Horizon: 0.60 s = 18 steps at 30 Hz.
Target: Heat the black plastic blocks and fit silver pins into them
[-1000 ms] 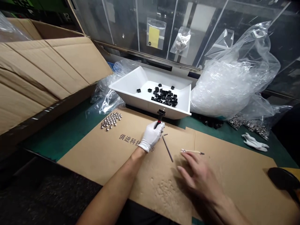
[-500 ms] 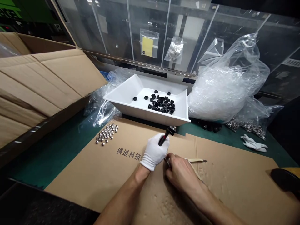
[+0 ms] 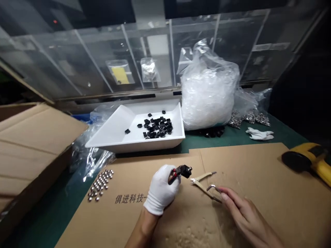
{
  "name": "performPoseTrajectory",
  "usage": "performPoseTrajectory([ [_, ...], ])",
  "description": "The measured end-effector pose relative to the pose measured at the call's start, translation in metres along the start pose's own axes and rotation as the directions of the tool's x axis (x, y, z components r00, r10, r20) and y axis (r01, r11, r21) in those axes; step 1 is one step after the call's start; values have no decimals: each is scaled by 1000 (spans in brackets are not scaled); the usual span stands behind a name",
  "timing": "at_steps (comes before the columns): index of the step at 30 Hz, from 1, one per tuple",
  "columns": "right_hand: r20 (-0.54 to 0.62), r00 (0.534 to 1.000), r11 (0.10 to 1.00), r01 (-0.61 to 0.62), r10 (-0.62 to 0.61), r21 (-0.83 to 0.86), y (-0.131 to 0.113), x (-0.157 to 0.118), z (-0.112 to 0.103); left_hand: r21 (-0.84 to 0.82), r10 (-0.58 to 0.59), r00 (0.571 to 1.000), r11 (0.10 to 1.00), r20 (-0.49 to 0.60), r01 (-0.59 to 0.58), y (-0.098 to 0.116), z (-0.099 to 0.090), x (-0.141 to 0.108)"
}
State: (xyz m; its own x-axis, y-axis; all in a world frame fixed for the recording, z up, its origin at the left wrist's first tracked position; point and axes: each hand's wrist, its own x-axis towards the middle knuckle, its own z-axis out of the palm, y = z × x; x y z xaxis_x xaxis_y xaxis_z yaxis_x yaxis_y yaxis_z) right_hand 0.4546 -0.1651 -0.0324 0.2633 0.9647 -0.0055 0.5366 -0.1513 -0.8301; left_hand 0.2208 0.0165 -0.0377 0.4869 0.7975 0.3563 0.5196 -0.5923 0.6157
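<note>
My left hand [image 3: 163, 186], in a white glove, is closed around red-and-black handles of what looks like pliers [image 3: 174, 175]. At the tool's front end is a small black part [image 3: 185, 171] with a silver bit sticking out. My bare right hand [image 3: 243, 213] pinches a thin bent metal rod, like a hex key [image 3: 212, 187], its hooked end pointing left and apart from the black part. Between the hands, cream-handled pliers [image 3: 203, 186] lie spread on the cardboard sheet [image 3: 129, 227].
Behind stands a white tray [image 3: 144, 142] with several black parts [image 3: 157, 127]. Silver nut-like pieces [image 3: 99, 184] lie at left, near an open carton [image 3: 33, 137]. A stuffed plastic bag [image 3: 209, 96], a white glove [image 3: 260, 134] and a yellow power tool [image 3: 310, 160] are at right.
My right hand has moved right, away from my left hand, and the bent rod now shows in its fingers. The view has turned right; my left hand still grips its tool.
</note>
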Motion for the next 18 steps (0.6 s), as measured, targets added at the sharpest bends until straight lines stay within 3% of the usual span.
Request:
performPoseTrajectory([
  [7,35,999,979,-24,18,202,-9,-6,-17,101,-103,960,992,261,79,51,-17,4],
  [12,-23,998,947,-48,58,318,-13,-17,-21,39,-218,883,974,416,222,75,-29,-38],
  [18,28,999,899,-54,46,434,-21,-41,-15,-30,-285,855,944,433,329,72,-28,-90],
])
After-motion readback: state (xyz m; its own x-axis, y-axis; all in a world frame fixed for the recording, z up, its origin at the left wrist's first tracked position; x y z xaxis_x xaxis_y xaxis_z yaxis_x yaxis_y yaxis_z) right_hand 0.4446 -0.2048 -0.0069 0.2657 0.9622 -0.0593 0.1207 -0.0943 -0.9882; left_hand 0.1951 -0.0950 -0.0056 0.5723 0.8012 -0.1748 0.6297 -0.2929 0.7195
